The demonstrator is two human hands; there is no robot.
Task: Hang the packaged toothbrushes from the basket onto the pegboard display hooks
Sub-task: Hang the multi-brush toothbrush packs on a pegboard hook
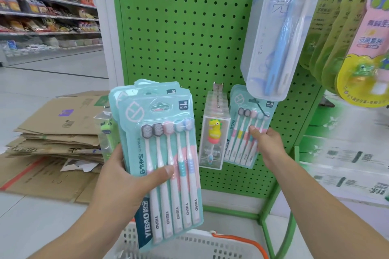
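Head view: one toothbrush pack sits on a pegboard hook, right hand fingers pinching its lower edge, while left hand fingers grip a stack of packs above the basket, still unhung.

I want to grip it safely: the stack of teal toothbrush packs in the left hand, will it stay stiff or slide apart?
The stack of teal packs probably stays fairly stiff, since its flat cards show no sag above the left hand. The glossy packs look slippery; they are already fanned apart at the top, so they may slide further.
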